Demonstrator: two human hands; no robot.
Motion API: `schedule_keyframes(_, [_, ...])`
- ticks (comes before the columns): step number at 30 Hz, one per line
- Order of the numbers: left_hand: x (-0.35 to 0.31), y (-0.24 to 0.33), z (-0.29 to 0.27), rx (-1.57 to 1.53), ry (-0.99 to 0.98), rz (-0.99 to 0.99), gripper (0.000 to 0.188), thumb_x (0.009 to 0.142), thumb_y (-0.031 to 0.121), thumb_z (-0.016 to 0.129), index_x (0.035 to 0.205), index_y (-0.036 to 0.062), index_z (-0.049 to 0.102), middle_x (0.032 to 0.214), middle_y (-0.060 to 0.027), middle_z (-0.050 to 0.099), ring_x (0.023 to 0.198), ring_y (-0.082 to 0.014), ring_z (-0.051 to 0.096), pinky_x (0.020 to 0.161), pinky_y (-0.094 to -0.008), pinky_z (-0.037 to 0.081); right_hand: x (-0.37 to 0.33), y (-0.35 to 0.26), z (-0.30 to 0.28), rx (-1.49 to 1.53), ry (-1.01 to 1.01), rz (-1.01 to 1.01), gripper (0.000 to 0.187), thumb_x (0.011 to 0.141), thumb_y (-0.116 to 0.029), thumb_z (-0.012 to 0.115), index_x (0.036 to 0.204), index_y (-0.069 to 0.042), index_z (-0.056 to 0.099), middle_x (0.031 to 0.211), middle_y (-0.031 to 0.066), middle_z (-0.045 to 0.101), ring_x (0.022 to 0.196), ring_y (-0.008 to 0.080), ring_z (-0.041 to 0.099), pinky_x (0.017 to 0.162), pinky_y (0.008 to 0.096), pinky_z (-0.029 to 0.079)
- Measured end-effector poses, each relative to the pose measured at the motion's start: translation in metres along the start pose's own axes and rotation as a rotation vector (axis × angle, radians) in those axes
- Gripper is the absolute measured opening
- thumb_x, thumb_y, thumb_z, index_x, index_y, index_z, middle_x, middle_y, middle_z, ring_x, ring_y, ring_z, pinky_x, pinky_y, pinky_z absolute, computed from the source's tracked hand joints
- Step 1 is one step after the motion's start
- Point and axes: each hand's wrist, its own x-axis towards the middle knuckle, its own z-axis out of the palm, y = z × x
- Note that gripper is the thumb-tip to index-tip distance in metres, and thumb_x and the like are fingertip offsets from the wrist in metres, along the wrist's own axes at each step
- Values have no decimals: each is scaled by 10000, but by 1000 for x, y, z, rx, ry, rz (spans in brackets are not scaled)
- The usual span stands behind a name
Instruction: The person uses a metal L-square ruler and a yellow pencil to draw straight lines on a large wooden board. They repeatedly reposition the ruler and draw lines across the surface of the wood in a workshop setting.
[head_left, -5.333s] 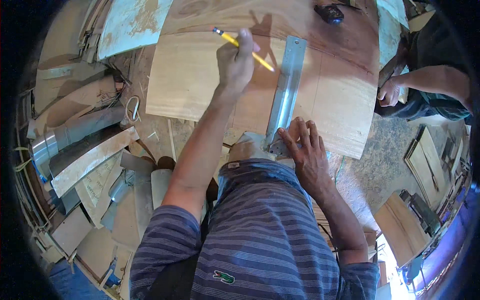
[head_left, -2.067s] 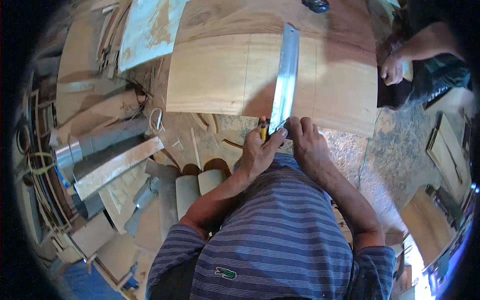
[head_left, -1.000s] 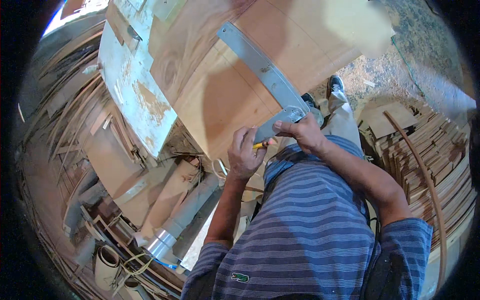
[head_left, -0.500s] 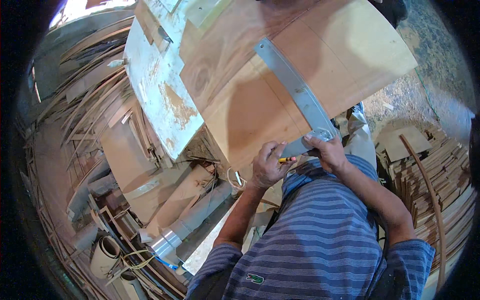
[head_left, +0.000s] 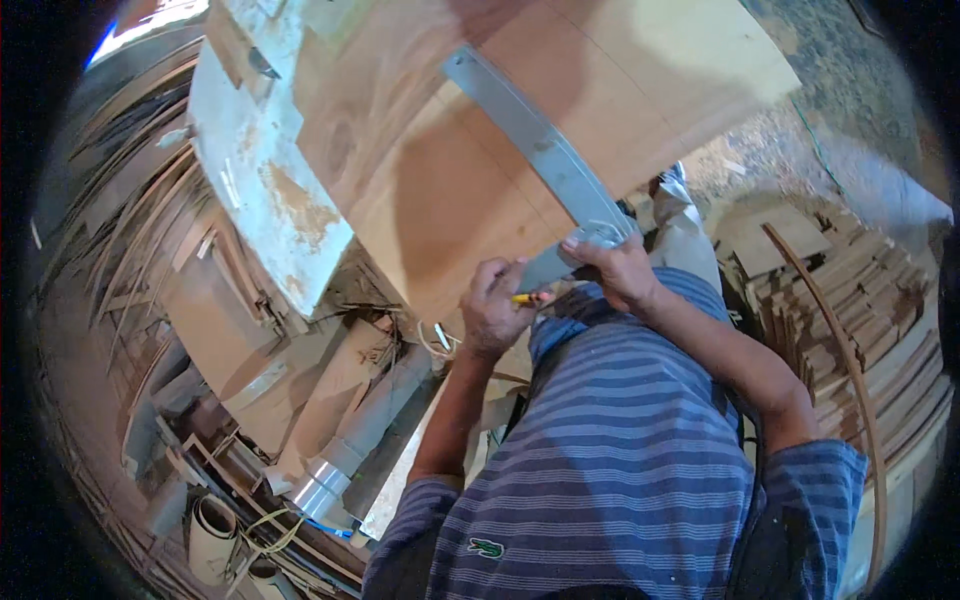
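Metal square [head_left: 548,150], 1, flat across a wooden panel [head_left: 695,65] between 2 thin lines already ruled [head_left: 610,58], marking apparently part done, no line discernible along the blade; left hand [head_left: 495,310] gripping 1 yellow pencil [head_left: 526,298], right hand [head_left: 622,272] pinching the square's corner.

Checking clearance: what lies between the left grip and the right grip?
Between left grip and right grip, the head view shows the metal square's short arm, with the yellow pencil jutting in below it in the picture.
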Motion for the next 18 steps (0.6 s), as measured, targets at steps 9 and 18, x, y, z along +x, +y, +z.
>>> schedule_keyframes(9, [1, 0, 3, -24, 43, 23, 579, 747, 388, 858, 1200, 83, 667, 959, -116, 605, 756, -264, 654, 597, -370, 558, -12, -28, 13, -203, 23, -30, 237, 902, -132, 728, 1090, -5, 661, 896, 78, 705, 728, 133, 667, 522, 276, 498])
schedule_keyframes(18, [-1, 2, -1, -44, -25, -73, 601, 734, 394, 859, 1211, 86, 663, 968, -123, 606, 777, -279, 654, 612, -386, 557, -9, -23, 11, -95, 45, 99, 293, 868, -86, 756, 1115, -13, 616, 946, 80, 685, 841, 189, 683, 730, 362, 580])
